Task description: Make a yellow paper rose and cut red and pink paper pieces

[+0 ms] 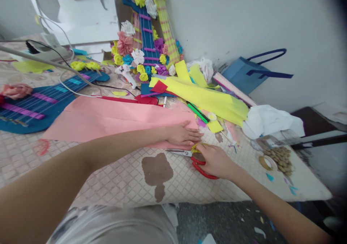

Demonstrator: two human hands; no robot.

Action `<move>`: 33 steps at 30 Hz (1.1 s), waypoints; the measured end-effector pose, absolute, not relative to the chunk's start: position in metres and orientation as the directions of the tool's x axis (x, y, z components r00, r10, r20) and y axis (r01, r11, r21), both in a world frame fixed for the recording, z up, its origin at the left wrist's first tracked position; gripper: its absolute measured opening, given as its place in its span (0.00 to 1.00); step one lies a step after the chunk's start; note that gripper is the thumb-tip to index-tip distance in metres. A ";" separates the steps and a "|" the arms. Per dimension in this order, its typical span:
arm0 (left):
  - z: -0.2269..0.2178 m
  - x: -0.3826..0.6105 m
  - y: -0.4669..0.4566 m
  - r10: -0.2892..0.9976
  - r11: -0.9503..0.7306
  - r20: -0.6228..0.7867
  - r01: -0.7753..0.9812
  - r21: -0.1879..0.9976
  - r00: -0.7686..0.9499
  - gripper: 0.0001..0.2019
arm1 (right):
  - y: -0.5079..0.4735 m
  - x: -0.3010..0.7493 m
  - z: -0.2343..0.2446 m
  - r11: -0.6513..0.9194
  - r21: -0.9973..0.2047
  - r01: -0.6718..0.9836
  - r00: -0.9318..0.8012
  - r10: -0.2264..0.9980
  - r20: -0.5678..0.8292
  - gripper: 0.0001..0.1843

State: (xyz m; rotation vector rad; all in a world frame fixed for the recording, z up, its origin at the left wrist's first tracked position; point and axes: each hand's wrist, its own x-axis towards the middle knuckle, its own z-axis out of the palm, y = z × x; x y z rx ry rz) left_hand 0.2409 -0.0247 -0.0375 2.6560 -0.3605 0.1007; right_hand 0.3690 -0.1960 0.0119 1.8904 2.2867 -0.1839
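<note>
A large sheet of pink paper [108, 119] lies across the table in front of me. My left hand [181, 133] rests flat on its right end, fingers stretched out. My right hand [214, 159] is wrapped around the red and yellow handles of a pair of scissors [187, 152]. The blades point left along the sheet's near edge, close below my left fingers; whether they touch the paper I cannot tell. Beyond the left hand is a green utility knife [197, 112], beside a small white roll of tape [211, 116].
Yellow paper [203, 96] and red scraps [159, 87] lie behind the pink sheet. A blue paper guitar [48, 99] is at left, near a white glue gun [127, 76] and cables. Decorated guitars [149, 38] lean at the back. Brown tape [268, 162] sits right.
</note>
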 end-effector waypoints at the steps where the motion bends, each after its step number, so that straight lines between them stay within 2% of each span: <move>1: -0.037 0.241 -0.025 -0.235 -0.861 0.134 -0.270 0.431 0.963 0.24 | -0.197 0.368 0.012 0.187 0.003 0.982 -0.183 0.963 -0.198 0.17; 7: -0.018 0.225 -0.016 -0.228 -0.888 0.173 -0.278 0.368 0.958 0.24 | -0.201 0.366 0.012 0.149 -0.016 0.989 -0.149 0.972 -0.184 0.17; 11: -0.006 0.185 -0.005 -0.202 -0.936 0.142 -0.233 0.265 0.969 0.23 | -0.201 0.365 0.011 0.141 -0.038 0.989 -0.146 0.971 -0.190 0.16; 14: -0.005 0.151 0.003 -0.161 -0.956 0.087 -0.177 0.234 0.983 0.22 | -0.200 0.363 0.011 0.136 -0.051 0.989 -0.143 0.972 -0.189 0.15; 16: -0.008 0.134 0.006 -0.152 -0.955 0.078 -0.167 0.244 0.985 0.22 | -0.199 0.361 0.011 0.140 -0.054 0.989 -0.148 0.971 -0.187 0.14; 22: -0.025 0.121 0.010 -0.193 -0.908 0.168 -0.241 0.343 0.967 0.24 | -0.194 0.353 0.011 0.141 -0.058 0.988 -0.150 0.971 -0.187 0.15; 28: -0.028 0.124 0.010 -0.184 -0.886 0.134 -0.223 0.406 0.974 0.25 | -0.192 0.350 0.010 0.137 -0.056 0.989 -0.145 0.974 -0.176 0.19; 33: -0.030 0.123 0.011 -0.190 -0.881 0.178 -0.248 0.404 0.965 0.24 | -0.192 0.351 0.009 0.144 -0.058 0.988 -0.152 0.973 -0.175 0.21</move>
